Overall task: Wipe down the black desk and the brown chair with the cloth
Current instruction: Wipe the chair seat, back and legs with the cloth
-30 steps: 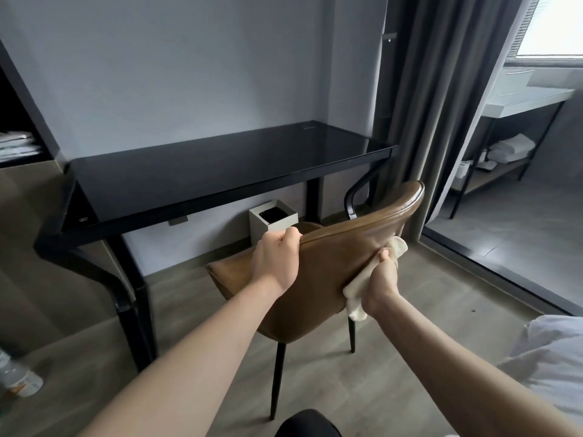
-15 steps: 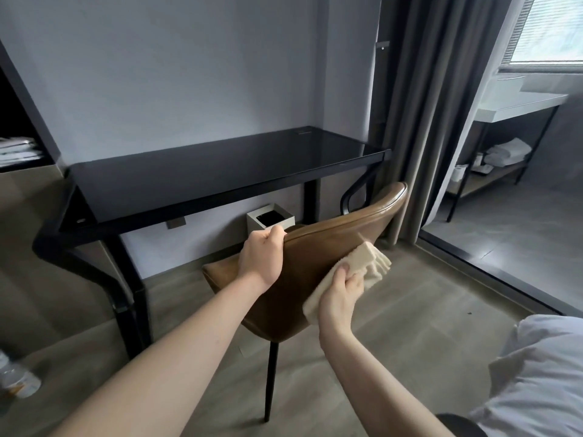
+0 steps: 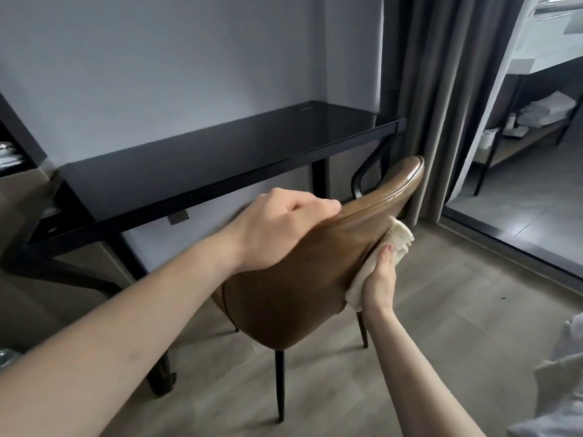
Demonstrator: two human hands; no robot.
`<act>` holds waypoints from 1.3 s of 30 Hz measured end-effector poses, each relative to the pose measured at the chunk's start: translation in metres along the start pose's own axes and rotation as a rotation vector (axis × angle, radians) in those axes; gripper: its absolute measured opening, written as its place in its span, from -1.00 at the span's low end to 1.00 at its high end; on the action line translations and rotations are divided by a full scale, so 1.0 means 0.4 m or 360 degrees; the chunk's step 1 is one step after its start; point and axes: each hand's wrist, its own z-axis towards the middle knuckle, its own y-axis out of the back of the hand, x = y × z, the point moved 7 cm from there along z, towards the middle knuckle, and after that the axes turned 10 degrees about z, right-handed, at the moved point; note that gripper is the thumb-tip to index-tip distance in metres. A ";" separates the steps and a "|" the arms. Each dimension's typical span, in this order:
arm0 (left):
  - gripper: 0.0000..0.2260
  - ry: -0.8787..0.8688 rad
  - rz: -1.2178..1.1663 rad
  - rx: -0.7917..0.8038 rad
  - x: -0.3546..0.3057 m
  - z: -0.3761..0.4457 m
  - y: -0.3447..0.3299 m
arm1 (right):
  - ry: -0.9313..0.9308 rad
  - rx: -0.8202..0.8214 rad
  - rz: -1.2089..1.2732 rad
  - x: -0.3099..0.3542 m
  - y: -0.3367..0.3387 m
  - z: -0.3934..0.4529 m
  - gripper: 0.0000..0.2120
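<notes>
The brown chair [image 3: 303,279] stands in front of me with its curved back toward me, just before the black desk [image 3: 220,159]. My left hand [image 3: 277,228] grips the top edge of the chair back, fingers curled over it. My right hand [image 3: 380,279] presses the cream cloth [image 3: 396,238] against the right side of the chair back, and the cloth's upper end sticks out above my fingers. The chair's seat is hidden behind its back.
Grey curtains [image 3: 441,105] hang right of the desk, touching the chair's right tip. A dark floor track [image 3: 517,244] leads to a tiled room with a shelf of towels [image 3: 545,111]. White bedding [image 3: 561,389] lies at lower right. Dark shelving [image 3: 12,146] is at left.
The camera has come closer to the chair. My right hand has slid the cloth from the middle of the chair back toward its right side. My left hand kept its grip on the top edge.
</notes>
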 end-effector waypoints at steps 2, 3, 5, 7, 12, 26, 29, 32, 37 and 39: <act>-0.56 -0.0046 0.0262 -0.0091 -0.029 0.013 -0.021 | -0.0009 0.0009 0.0019 -0.001 -0.002 0.004 -0.27; -0.53 -0.0048 0.0354 -0.0154 -0.032 0.017 -0.027 | -0.0007 0.0017 0.0016 0.001 -0.005 0.002 -0.17; -0.49 -0.0016 0.0374 -0.0207 -0.022 0.021 -0.033 | -0.0012 0.0010 0.0030 -0.004 -0.004 -0.003 0.14; -0.45 0.0015 0.0318 -0.0207 -0.011 0.020 -0.032 | -0.0021 0.0013 0.0052 -0.014 -0.006 -0.021 0.22; -0.46 0.0020 0.0363 -0.0243 -0.019 0.008 -0.024 | 0.0022 0.0114 0.0107 -0.006 -0.040 -0.184 -0.16; -0.30 0.0019 0.0271 -0.0155 -0.016 0.007 -0.023 | 0.0389 -0.0019 -0.0124 0.020 -0.026 -0.152 -0.48; -0.36 -0.0018 0.0212 -0.0107 -0.009 0.013 -0.029 | 0.0374 -0.0095 -0.0035 0.030 -0.025 -0.067 -0.49; -0.39 -0.0045 0.0171 -0.0106 -0.004 0.020 -0.034 | 0.0296 -0.0150 0.0003 0.006 -0.003 0.047 -0.28; -0.35 -0.0054 0.0183 -0.0137 -0.004 0.022 -0.032 | 0.0061 -0.0067 0.0020 -0.048 0.007 0.094 -0.27; -0.36 -0.0054 0.0214 -0.0154 -0.011 0.017 -0.027 | 0.0001 -0.0056 0.0036 -0.039 0.004 0.053 -0.38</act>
